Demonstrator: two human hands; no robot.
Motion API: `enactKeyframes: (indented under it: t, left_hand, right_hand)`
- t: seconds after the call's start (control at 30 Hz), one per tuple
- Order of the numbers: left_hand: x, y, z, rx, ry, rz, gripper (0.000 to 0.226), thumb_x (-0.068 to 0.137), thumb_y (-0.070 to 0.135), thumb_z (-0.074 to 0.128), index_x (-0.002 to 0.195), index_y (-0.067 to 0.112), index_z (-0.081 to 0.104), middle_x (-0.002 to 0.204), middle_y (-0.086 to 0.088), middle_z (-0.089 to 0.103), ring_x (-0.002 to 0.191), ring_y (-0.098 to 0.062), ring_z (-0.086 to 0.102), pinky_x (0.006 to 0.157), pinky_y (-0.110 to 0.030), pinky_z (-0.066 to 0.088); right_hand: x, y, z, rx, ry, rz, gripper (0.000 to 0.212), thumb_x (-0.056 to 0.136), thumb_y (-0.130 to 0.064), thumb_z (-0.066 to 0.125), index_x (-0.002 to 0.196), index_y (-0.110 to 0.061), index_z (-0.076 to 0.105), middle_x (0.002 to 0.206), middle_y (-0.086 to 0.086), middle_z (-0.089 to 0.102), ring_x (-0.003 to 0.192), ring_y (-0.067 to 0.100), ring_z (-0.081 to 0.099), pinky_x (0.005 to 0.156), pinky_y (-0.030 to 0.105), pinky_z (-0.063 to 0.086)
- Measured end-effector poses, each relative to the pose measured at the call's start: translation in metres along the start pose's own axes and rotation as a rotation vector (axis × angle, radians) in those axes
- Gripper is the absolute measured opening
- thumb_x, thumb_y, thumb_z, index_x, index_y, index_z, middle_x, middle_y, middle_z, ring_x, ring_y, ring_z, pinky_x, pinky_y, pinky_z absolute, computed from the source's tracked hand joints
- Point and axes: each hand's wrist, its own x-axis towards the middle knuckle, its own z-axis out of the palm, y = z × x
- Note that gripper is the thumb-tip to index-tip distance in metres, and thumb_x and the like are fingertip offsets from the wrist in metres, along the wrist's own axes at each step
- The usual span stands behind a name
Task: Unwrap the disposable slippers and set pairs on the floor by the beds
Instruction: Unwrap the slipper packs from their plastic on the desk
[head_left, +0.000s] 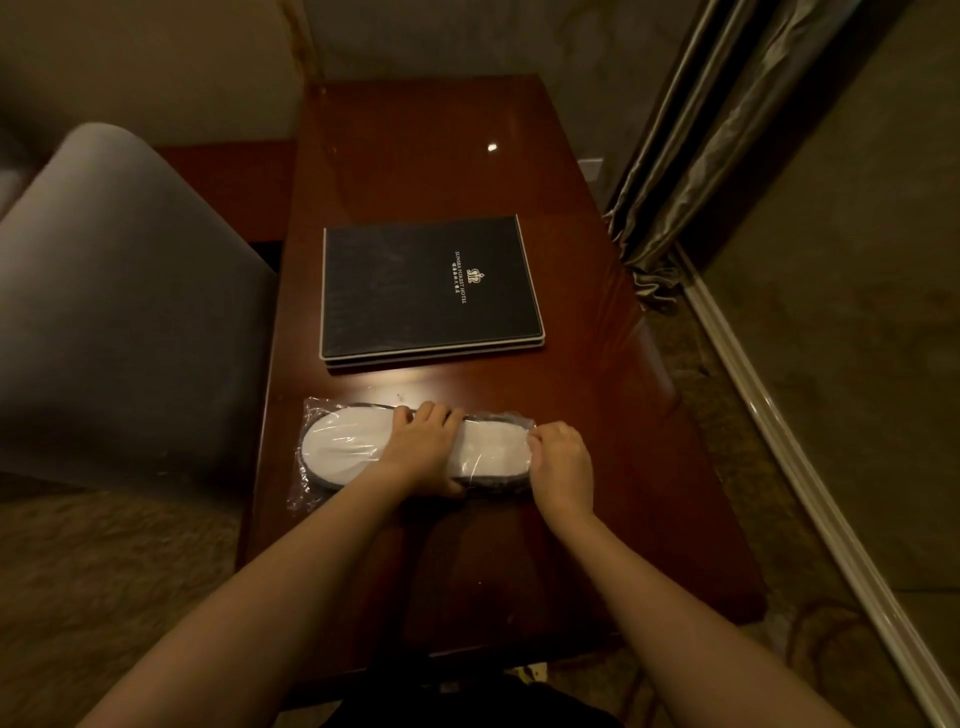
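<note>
A pack of white disposable slippers (343, 447) with a dark edge lies sideways in clear plastic wrap (306, 488) on the near part of a dark red wooden table (597, 426). My left hand (423, 449) lies across the middle of the pack, fingers over its far edge and thumb at its near edge. My right hand (563, 470) pinches the plastic at the pack's right end. The wrap still covers the slippers.
A black hotel folder (431, 291) lies flat on the table just beyond the slippers. A grey upholstered chair (124, 312) stands to the left. Curtains (691, 171) hang at the right, above a pale rail (810, 467) and carpet.
</note>
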Motion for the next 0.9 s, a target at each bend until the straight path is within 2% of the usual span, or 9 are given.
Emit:
enactKeyframes:
  t: [0.13, 0.27, 0.4, 0.47, 0.53, 0.67, 0.8, 0.87, 0.9]
  left_hand:
    - [-0.001, 0.001, -0.003, -0.020, 0.006, 0.006, 0.102, 0.058, 0.058, 0.071, 0.140, 0.018, 0.025, 0.137, -0.005, 0.038, 0.127, -0.024, 0.034, 0.104, -0.044, 0.024]
    - [-0.006, 0.005, -0.003, -0.027, 0.029, 0.020, 0.102, 0.058, 0.057, 0.071, 0.140, 0.019, 0.025, 0.138, -0.004, 0.038, 0.128, -0.023, 0.034, 0.105, -0.043, 0.024]
    - [-0.014, 0.002, -0.010, -0.085, 0.109, -0.014, 0.103, 0.056, 0.057, 0.072, 0.140, 0.020, 0.026, 0.139, -0.001, 0.039, 0.128, -0.021, 0.033, 0.103, -0.040, 0.023]
    - [-0.019, -0.002, -0.018, -0.102, 0.167, -0.007, 0.104, 0.055, 0.059, 0.073, 0.140, 0.022, 0.027, 0.140, 0.000, 0.039, 0.129, -0.021, 0.033, 0.101, -0.040, 0.024]
    - [-0.025, -0.005, -0.027, -0.108, 0.221, 0.014, 0.103, 0.055, 0.058, 0.073, 0.141, 0.022, 0.027, 0.141, -0.001, 0.038, 0.130, -0.022, 0.033, 0.101, -0.040, 0.023]
    - [-0.038, -0.009, -0.047, -0.155, 0.340, 0.014, 0.101, 0.056, 0.057, 0.073, 0.140, 0.024, 0.028, 0.141, 0.001, 0.039, 0.130, -0.020, 0.032, 0.104, -0.040, 0.024]
    - [-0.046, -0.013, -0.066, -0.300, 0.376, 0.004, 0.102, 0.057, 0.058, 0.073, 0.141, 0.027, 0.025, 0.144, 0.002, 0.035, 0.133, -0.019, 0.029, 0.109, -0.041, 0.020]
    - [-0.050, -0.015, -0.071, -0.284, 0.400, -0.013, 0.102, 0.057, 0.057, 0.075, 0.141, 0.027, 0.026, 0.144, 0.002, 0.036, 0.132, -0.019, 0.030, 0.109, -0.041, 0.020]
    - [-0.052, -0.017, -0.072, -0.276, 0.413, -0.031, 0.101, 0.058, 0.057, 0.075, 0.141, 0.026, 0.026, 0.143, 0.002, 0.037, 0.132, -0.019, 0.030, 0.108, -0.041, 0.021]
  right_hand:
    - [-0.003, 0.015, -0.007, 0.273, 0.140, 0.390, 0.018, 0.090, -0.010, 0.052, 0.093, -0.005, 0.069, 0.099, 0.011, 0.067, 0.085, 0.019, 0.058, 0.074, 0.027, 0.042]
    - [-0.005, 0.023, -0.010, 0.316, 0.065, 0.509, 0.017, 0.090, -0.009, 0.053, 0.094, -0.003, 0.069, 0.100, 0.014, 0.070, 0.087, 0.022, 0.060, 0.073, 0.027, 0.043]
    - [0.005, 0.017, -0.025, 0.344, 0.084, 0.438, 0.018, 0.090, -0.008, 0.052, 0.099, -0.003, 0.067, 0.102, 0.014, 0.069, 0.088, 0.023, 0.062, 0.071, 0.023, 0.042]
    - [0.008, 0.011, -0.036, 0.389, 0.051, 0.352, 0.020, 0.091, -0.013, 0.051, 0.107, -0.006, 0.062, 0.100, 0.010, 0.066, 0.073, 0.011, 0.057, 0.059, 0.014, 0.039]
    - [0.013, 0.001, -0.047, 0.470, -0.013, 0.234, 0.024, 0.091, -0.020, 0.054, 0.112, -0.011, 0.058, 0.096, 0.002, 0.063, 0.069, 0.003, 0.052, 0.055, 0.010, 0.036]
    - [0.027, -0.015, -0.069, 0.447, -0.037, 0.017, 0.013, 0.088, -0.015, 0.059, 0.099, -0.016, 0.065, 0.087, -0.009, 0.060, 0.072, -0.006, 0.052, 0.058, 0.007, 0.037]
    - [0.034, -0.020, -0.084, 0.673, -0.046, 0.134, 0.010, 0.088, -0.011, 0.058, 0.093, -0.015, 0.066, 0.094, 0.005, 0.068, 0.080, 0.014, 0.064, 0.060, 0.021, 0.055]
    - [0.032, -0.024, -0.089, 0.602, -0.017, 0.175, 0.016, 0.087, -0.014, 0.060, 0.103, -0.013, 0.063, 0.100, 0.007, 0.066, 0.088, 0.018, 0.063, 0.073, 0.028, 0.056]
    - [0.029, -0.028, -0.092, 0.542, 0.048, 0.147, 0.023, 0.087, -0.017, 0.062, 0.109, -0.013, 0.060, 0.101, 0.004, 0.064, 0.090, 0.015, 0.060, 0.073, 0.024, 0.053]
